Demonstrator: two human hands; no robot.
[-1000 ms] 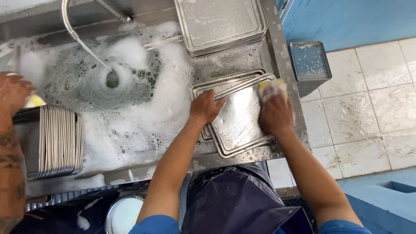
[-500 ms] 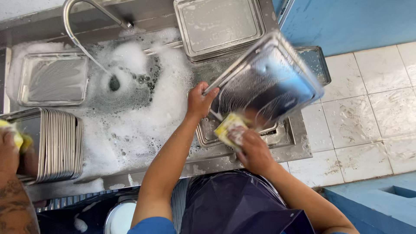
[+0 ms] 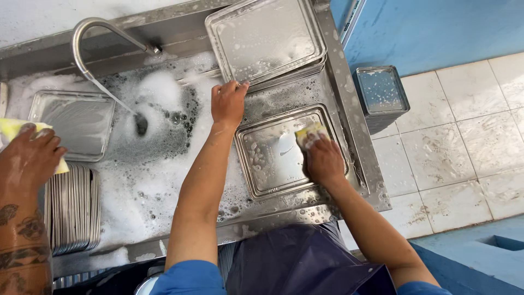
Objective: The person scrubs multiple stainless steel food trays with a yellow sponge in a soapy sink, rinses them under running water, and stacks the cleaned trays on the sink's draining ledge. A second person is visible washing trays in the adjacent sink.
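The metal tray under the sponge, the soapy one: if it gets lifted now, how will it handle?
Probably slippery: the tray is wet with suds. Likely stiff and light, being thin sheet metal with a raised rim. The right hand presses a sponge on it; the left hand touches the upper tray.

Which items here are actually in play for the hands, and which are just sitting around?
In hand:
right hand pressing yellow sponge
soapy tray under it
left hand touching upper tray stack

Lying about:
tray stack on floor
upright trays
tap
co-worker's hand
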